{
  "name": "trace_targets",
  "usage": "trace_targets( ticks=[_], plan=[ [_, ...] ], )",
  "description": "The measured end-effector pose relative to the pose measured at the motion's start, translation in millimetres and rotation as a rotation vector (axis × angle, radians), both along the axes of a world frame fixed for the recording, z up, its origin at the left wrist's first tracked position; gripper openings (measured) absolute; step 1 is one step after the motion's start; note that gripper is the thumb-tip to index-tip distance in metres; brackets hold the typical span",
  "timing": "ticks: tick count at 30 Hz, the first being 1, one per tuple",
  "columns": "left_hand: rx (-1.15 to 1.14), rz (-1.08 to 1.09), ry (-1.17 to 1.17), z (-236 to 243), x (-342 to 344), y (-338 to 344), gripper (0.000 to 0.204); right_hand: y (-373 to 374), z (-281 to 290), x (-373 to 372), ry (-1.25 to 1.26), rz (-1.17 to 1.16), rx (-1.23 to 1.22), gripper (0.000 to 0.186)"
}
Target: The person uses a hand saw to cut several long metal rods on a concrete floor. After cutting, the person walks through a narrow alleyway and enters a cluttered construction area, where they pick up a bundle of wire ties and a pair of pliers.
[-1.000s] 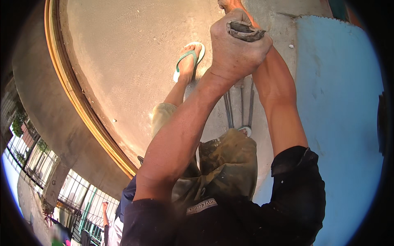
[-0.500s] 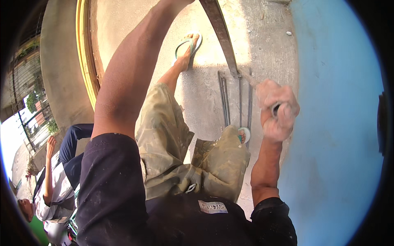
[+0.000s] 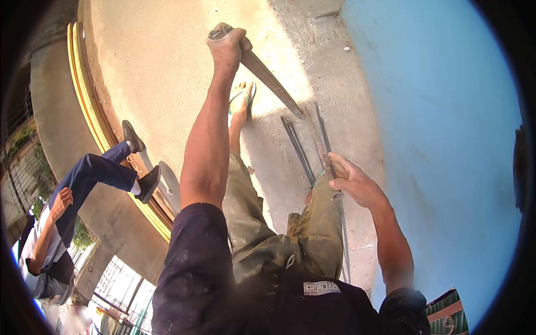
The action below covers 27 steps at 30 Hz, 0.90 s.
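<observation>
Concrete floor (image 3: 167, 84) | left hand (image 3: 228, 47) grips one blade (image 3: 271, 82) | right hand (image 3: 352, 184) clasps rod (image 3: 324, 151)

The left hand (image 3: 228, 47) hides the top of the bar (image 3: 268, 78); its lower tip is lost among the rods (image 3: 298, 151). The right hand (image 3: 352, 184) covers one rod's middle. The knee (image 3: 324, 206) hides one foot.

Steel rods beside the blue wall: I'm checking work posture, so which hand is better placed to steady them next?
Right, probably. The right hand rests on the steel rods by the knee. The left hand is raised far off, its grip closed on the long metal bar.
</observation>
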<state>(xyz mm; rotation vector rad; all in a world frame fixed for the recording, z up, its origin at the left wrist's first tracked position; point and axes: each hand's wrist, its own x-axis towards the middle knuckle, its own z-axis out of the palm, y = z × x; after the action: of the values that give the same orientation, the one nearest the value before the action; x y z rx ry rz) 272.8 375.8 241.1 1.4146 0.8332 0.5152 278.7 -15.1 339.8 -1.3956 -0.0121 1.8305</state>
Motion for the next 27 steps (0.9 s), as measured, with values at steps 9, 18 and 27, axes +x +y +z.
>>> trace_targets(
  ticks=[9, 18, 27],
  plan=[
    [-0.008, 0.058, 0.106, 34.3, 1.8, -83.4, 0.020, -17.5, -32.8, -30.2, -0.467, 0.744, -0.564, 0.041],
    [0.018, 0.038, -0.031, 62.8, -36.4, -118.2, 0.022, -84.5, -66.1, -116.2, -0.622, 0.484, -0.633, 0.031],
    [-0.022, -0.005, -0.114, 70.2, 2.1, -133.0, 0.020, -188.6, -125.7, -165.9, -0.669, 0.508, -0.635, 0.031]
  ],
)
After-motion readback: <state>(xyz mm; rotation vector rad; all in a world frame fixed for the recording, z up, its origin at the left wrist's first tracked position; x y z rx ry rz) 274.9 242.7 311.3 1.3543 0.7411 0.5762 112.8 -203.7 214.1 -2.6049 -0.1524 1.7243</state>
